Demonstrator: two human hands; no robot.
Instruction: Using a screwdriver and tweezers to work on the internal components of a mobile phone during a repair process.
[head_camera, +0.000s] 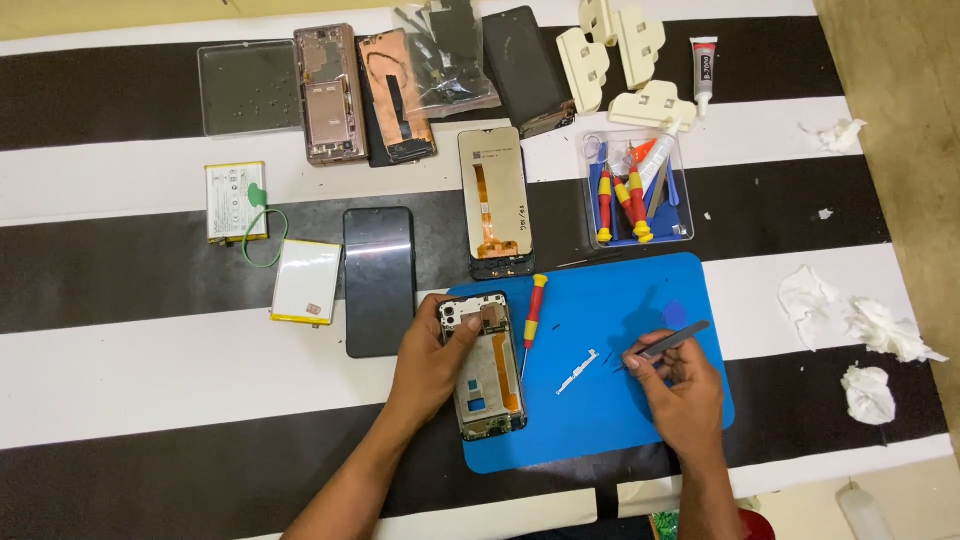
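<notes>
On the blue mat (640, 420), lower centre, my left hand (432, 362) clamps the opened phone (485, 365) steady; my right hand (678, 385) pinches tweezers (672, 341) above 1 small white part (578, 371).

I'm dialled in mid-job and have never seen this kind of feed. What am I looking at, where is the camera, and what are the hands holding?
There is one view, from a camera on the person's head looking down at two bare hands; no machine is involved. The left hand steadies an opened phone body on a blue work mat. The right hand grips dark tweezers, tips down on the mat near a small white strip. A red and yellow screwdriver lies beside the phone. On the black and white striped table lie two batteries, a dark screen panel, more phone parts, a clear tool tray and crumpled tissues.
</notes>
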